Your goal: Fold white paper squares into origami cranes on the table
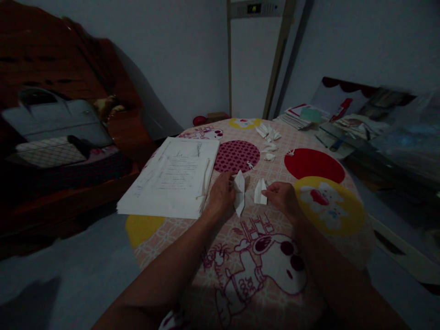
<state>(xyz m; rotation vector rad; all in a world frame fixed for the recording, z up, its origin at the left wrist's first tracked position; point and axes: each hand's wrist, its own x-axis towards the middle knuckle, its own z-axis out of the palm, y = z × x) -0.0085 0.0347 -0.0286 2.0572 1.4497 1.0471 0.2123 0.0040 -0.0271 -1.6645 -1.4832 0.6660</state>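
Observation:
A folded white paper shape stands between my hands on a round table covered by a cartoon-print cloth. My left hand is closed, pinching the left side of this paper. My right hand is closed too, pinching the paper's right flap. Several small finished folded paper pieces lie farther back on the cloth.
A thick stack of printed sheets lies on the table's left part. A grey bag sits on dark wooden furniture at left. Books, papers and plastic clutter fill the right side. A white door stands behind.

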